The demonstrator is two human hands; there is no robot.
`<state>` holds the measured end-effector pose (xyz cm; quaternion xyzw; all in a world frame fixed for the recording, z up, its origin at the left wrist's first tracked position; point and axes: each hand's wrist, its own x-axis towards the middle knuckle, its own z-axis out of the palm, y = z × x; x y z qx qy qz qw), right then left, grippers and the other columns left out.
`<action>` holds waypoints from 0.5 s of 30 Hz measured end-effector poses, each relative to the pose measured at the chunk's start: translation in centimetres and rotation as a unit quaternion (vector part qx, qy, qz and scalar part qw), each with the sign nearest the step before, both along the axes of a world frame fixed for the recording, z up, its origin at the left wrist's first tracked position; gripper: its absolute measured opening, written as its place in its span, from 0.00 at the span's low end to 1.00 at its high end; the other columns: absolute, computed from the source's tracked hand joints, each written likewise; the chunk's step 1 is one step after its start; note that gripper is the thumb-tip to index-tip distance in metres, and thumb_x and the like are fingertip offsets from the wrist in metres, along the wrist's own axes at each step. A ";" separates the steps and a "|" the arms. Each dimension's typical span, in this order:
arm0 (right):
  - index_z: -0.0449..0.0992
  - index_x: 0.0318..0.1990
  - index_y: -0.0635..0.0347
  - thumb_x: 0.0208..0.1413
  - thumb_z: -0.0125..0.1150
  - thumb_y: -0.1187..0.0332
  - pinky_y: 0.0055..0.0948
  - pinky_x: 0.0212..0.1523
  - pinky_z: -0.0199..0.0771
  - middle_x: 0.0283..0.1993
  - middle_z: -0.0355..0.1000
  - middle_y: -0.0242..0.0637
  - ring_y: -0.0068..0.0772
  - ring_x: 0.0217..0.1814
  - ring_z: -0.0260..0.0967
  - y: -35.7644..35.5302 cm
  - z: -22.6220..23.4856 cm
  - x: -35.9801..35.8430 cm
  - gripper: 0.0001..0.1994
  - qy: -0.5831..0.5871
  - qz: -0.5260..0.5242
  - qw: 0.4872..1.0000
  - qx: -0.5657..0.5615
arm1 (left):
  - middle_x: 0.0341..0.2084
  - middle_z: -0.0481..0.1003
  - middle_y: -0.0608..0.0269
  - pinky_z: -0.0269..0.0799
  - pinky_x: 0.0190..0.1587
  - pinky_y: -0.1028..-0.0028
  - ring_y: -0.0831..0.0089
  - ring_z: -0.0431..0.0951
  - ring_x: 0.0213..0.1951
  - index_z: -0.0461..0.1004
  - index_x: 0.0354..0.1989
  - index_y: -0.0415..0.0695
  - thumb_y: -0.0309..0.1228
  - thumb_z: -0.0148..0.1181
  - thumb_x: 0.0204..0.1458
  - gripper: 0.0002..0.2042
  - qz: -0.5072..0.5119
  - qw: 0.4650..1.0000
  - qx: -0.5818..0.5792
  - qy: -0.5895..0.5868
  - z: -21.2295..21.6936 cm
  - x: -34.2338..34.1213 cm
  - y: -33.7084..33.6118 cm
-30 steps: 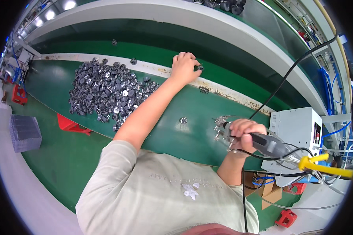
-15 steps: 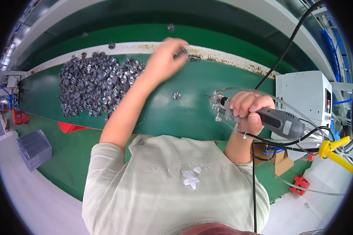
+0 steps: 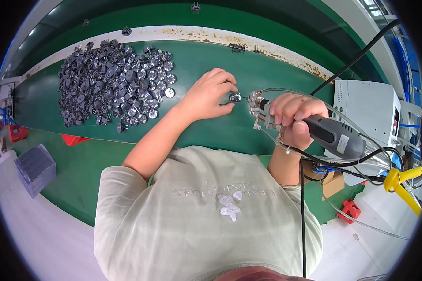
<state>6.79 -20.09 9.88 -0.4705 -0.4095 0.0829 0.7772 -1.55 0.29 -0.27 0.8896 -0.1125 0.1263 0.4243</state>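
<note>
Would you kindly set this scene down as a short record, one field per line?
Left hand: thumb and fingers parted around a small round part; contact unclear
Right hand: wrapped around a grey handheld tool
Tool direction: metal-fitted end toward the small round part
Surface: green worktop
Left side: large pile of small dark and silvery parts
Right side: white boxy machine
Near the tool's rear: yellow plastic piece

a green floor meets pale flooring; red stools stand near a green workbench.
</note>
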 end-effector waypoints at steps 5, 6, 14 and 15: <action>0.68 0.36 0.59 0.58 0.67 0.64 0.39 0.28 0.74 0.22 0.68 0.35 0.33 0.21 0.67 0.5 -0.7 -0.1 0.12 0.011 -0.012 1.000 0.000 | 0.45 0.75 0.62 0.70 0.56 0.61 0.58 0.73 0.52 0.81 0.37 0.42 0.30 0.72 0.41 0.13 -0.004 1.000 0.005 -0.010 -0.2 0.1 0.0; 0.68 0.36 0.60 0.57 0.67 0.68 0.39 0.29 0.75 0.22 0.68 0.35 0.32 0.22 0.67 0.6 -0.9 -0.1 0.12 0.015 -0.008 1.000 0.011 | 0.44 0.75 0.62 0.70 0.56 0.61 0.58 0.73 0.51 0.81 0.37 0.42 0.30 0.72 0.41 0.13 -0.005 1.000 0.004 -0.007 -0.2 0.1 0.0; 0.68 0.36 0.59 0.59 0.68 0.64 0.39 0.28 0.74 0.22 0.68 0.35 0.33 0.21 0.68 1.1 -0.6 -0.1 0.13 0.010 -0.006 1.000 -0.015 | 0.44 0.75 0.62 0.70 0.55 0.62 0.59 0.73 0.50 0.81 0.37 0.43 0.30 0.72 0.41 0.13 -0.002 1.000 0.002 -0.011 -0.3 0.2 0.1; 0.68 0.36 0.59 0.59 0.68 0.64 0.39 0.28 0.74 0.22 0.68 0.35 0.33 0.21 0.68 1.1 -0.6 -0.1 0.13 0.008 -0.007 1.000 -0.014 | 0.43 0.75 0.63 0.70 0.56 0.62 0.60 0.73 0.50 0.82 0.36 0.43 0.30 0.72 0.41 0.13 0.000 1.000 0.004 -0.012 -0.3 0.2 0.0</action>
